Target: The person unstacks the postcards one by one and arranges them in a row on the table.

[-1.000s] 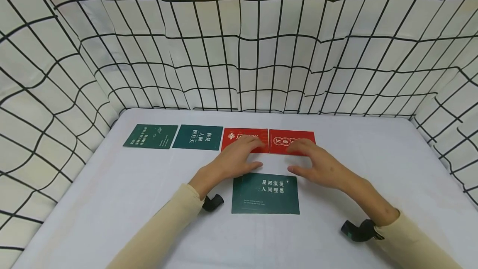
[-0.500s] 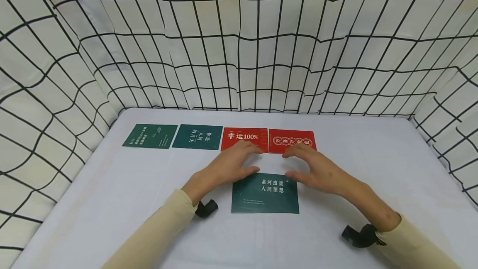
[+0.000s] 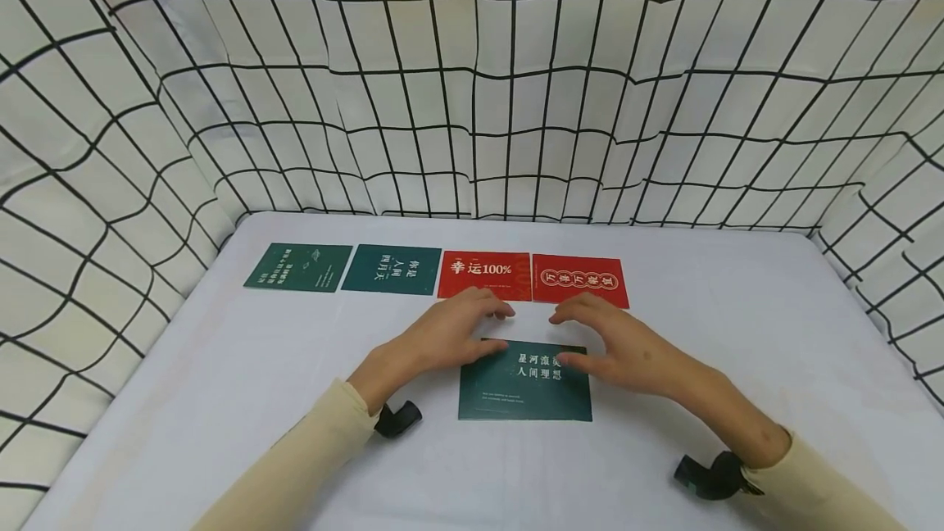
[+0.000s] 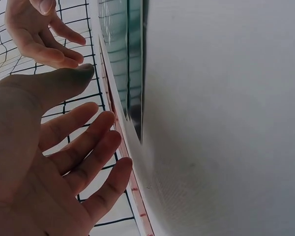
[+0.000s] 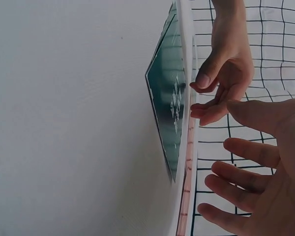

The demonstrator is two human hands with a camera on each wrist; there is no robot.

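Observation:
A dark green card with white characters lies on the white table in front of me, seemingly on top of another green card. My left hand hovers over its far left corner with relaxed fingers and holds nothing. My right hand mirrors it over the far right corner, thumb above the card. In the left wrist view the left hand stays off the card. The right wrist view shows the right hand spread beside the card. Whether either thumb touches the card is unclear.
Beyond my hands, a row lies on the table: two green cards, then two red cards. Gridded white cloth walls enclose the table on three sides. A black camera sits on each wrist.
Both hands have drawn back toward me from the two red cards to the near green card's far edge. The red cards are now uncovered.

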